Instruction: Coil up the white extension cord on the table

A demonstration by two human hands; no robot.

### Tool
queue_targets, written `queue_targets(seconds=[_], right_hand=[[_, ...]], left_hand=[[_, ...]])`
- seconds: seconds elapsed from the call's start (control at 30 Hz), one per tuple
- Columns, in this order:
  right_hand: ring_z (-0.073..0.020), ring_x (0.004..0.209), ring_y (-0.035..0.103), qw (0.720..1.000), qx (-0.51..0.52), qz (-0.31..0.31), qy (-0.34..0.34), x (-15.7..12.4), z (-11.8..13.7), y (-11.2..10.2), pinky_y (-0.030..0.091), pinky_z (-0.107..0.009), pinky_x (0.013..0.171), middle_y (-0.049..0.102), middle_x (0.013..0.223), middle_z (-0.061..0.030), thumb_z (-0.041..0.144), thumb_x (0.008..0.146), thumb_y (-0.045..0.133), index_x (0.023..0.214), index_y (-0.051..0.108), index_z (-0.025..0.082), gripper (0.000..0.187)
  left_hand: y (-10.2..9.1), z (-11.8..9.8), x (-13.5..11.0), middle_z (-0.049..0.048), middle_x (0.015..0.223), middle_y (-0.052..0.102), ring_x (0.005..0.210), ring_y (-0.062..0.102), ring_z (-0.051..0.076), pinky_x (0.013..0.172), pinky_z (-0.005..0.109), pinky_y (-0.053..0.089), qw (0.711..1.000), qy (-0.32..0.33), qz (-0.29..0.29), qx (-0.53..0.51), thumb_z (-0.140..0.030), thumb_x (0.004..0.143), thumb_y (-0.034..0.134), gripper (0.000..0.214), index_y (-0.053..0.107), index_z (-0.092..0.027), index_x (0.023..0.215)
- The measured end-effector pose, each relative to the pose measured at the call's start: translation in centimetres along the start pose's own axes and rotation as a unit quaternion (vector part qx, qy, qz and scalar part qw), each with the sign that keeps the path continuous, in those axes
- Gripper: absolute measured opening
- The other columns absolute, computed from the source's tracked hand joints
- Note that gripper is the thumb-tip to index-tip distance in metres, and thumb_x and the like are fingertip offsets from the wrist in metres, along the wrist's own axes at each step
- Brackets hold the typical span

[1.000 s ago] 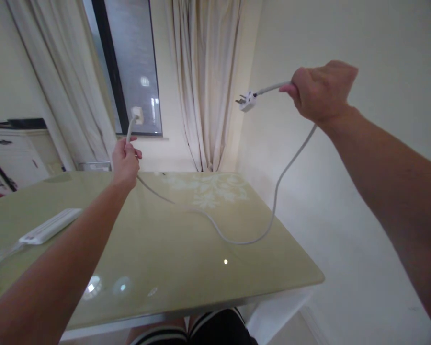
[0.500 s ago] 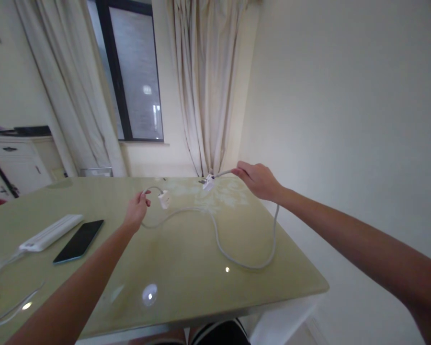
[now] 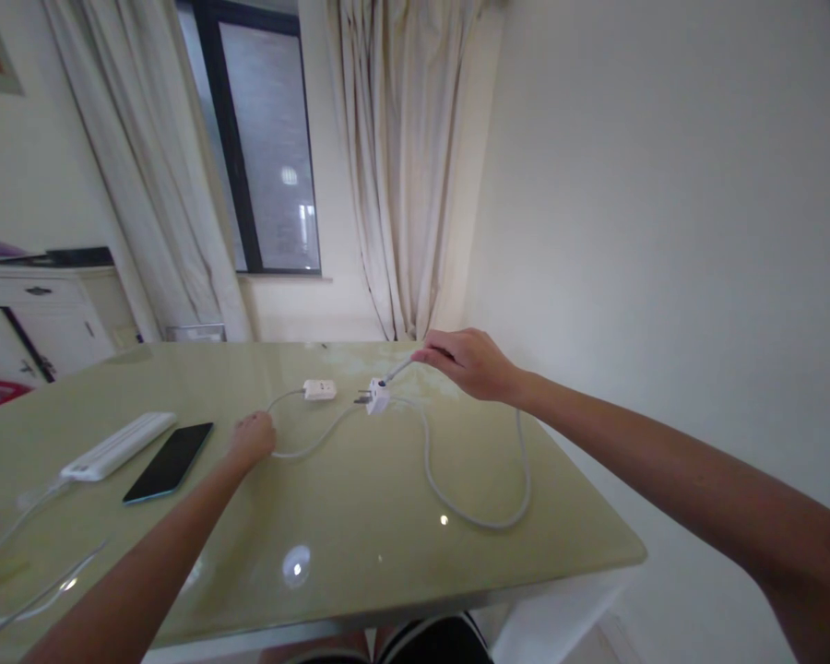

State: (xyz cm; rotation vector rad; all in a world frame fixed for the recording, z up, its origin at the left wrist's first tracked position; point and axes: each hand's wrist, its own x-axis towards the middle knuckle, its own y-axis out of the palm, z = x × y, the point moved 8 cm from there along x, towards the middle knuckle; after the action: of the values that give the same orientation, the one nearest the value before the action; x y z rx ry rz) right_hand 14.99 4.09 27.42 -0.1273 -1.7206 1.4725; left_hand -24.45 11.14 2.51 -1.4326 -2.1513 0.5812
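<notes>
My left hand [image 3: 254,437] is closed on a grey-white power cable [image 3: 304,454] near its left end, low over the tabletop. From there the cable runs to a white socket block [image 3: 319,390], which appears to lie on the table. My right hand [image 3: 465,361] pinches the cable's other end. Below its fingers hangs a white plug [image 3: 377,396] with metal prongs pointing left, just above the table or touching it; I cannot tell which. Between both hands the cable lies in a wide loop on the right half of the table.
On the left of the green glossy table [image 3: 360,516] lie a black phone [image 3: 168,461] and a white power strip [image 3: 120,446] with its own cord. Thin white cables [image 3: 48,586] lie at the front left. A bare wall [image 3: 664,231] stands to the right.
Both hands have come down toward the table. The socket block has gone from hanging to lying level, and the plug has moved down and to the left.
</notes>
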Motion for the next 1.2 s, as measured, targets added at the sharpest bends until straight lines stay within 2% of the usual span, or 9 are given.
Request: queue_targets(seconds=[0.13,0.3,0.4,0.53,0.7,0.8,1.0,1.1,1.2], right_hand=[[-0.0141,0.063,0.051,0.999,-0.033,0.021,-0.027,-0.1,1.0,1.0,0.022,-0.026,0.062,0.063,0.071,-0.0024,0.063,0.105,0.036,0.083,0.063,0.019,0.056],[-0.0144,0.065,0.052,0.995,-0.045,0.066,-0.066,0.8,2.8,3.2,0.021,-0.027,0.062,0.066,0.075,-0.0048,0.058,0.106,0.037,0.086,0.067,0.018,0.054],[-0.0136,0.065,0.052,0.996,0.013,0.070,-0.051,1.9,3.4,3.8,0.023,-0.026,0.062,0.065,0.073,-0.0036,0.056,0.106,0.038,0.084,0.067,0.017,0.053],[-0.0117,0.063,0.051,0.976,0.207,0.065,-0.001,1.7,2.1,4.1,0.031,-0.024,0.062,0.059,0.069,-0.0009,0.063,0.104,0.034,0.081,0.064,0.016,0.060],[-0.0097,0.046,0.033,0.924,0.345,0.094,0.132,-2.9,-4.9,6.3,0.028,-0.024,0.050,0.036,0.052,0.0075,0.069,0.100,0.038,0.082,0.062,0.015,0.061],[-0.0102,0.045,0.031,0.927,0.320,0.085,0.174,-5.2,-8.0,7.2,0.028,-0.024,0.048,0.032,0.052,0.0085,0.064,0.102,0.034,0.087,0.063,0.015,0.059],[-0.0195,0.075,0.068,0.972,-0.116,0.139,0.149,-4.7,-5.4,8.9,0.044,-0.027,0.066,0.072,0.084,-0.0099,0.044,0.109,0.034,0.099,0.070,0.017,0.046],[-0.0231,0.080,0.073,0.954,-0.209,0.214,-0.008,-4.2,0.2,11.6,0.048,-0.028,0.065,0.075,0.092,-0.0139,0.034,0.106,0.043,0.105,0.069,0.016,0.032],[-0.0223,0.081,0.073,0.938,-0.206,0.219,-0.174,-4.8,6.1,12.8,0.049,-0.027,0.063,0.075,0.095,-0.0127,0.017,0.102,0.046,0.109,0.068,0.014,0.023]], left_hand=[[0.4,-4.2,-1.6,0.0195,0.105,0.071,0.122,0.058,0.042,0.105,0.058,0.041,0.996,0.030,-0.008,0.088,-0.040,0.080,0.063,0.021,0.067,-0.021,0.087],[1.5,-19.6,-7.9,0.0145,0.122,0.072,0.114,0.065,0.027,0.105,0.042,0.047,0.956,0.256,0.081,-0.118,-0.057,0.101,0.036,0.054,0.067,-0.019,0.122],[3.2,-25.7,-12.6,0.0082,0.086,0.074,0.079,0.067,0.021,0.074,0.032,0.053,0.919,0.297,0.198,-0.165,-0.064,0.097,0.045,0.056,0.067,-0.018,0.121],[3.6,-25.2,-14.4,-0.0066,0.046,0.040,0.040,0.038,0.011,0.042,0.023,0.030,0.908,0.185,0.282,-0.247,-0.060,0.094,0.056,0.042,0.067,-0.019,0.095],[-5.7,-17.9,-9.2,-0.0107,0.052,0.023,0.041,0.020,0.005,0.050,0.017,0.041,0.825,0.058,0.047,-0.561,-0.030,0.098,0.059,0.021,0.054,-0.020,0.080],[-7.7,-14.0,-7.3,-0.0109,0.054,0.023,0.040,0.017,0.004,0.048,0.014,0.040,0.816,-0.038,-0.004,-0.577,-0.024,0.101,0.051,0.021,0.051,-0.018,0.080],[-3.2,-16.2,-8.3,-0.0085,0.059,0.033,0.044,0.028,0.008,0.043,0.019,0.028,0.928,0.043,0.011,-0.370,-0.048,0.096,0.055,0.029,0.055,-0.021,0.087],[1.1,-19.2,-9.8,-0.0032,0.061,0.046,0.051,0.043,0.014,0.051,0.026,0.034,0.980,0.125,0.070,-0.140,-0.050,0.096,0.050,0.030,0.058,-0.022,0.089],[4.7,-21.3,-11.9,0.0073,0.070,0.060,0.065,0.057,0.022,0.063,0.034,0.038,0.964,0.228,0.114,0.077,-0.034,0.094,0.051,0.019,0.055,-0.022,0.079]])
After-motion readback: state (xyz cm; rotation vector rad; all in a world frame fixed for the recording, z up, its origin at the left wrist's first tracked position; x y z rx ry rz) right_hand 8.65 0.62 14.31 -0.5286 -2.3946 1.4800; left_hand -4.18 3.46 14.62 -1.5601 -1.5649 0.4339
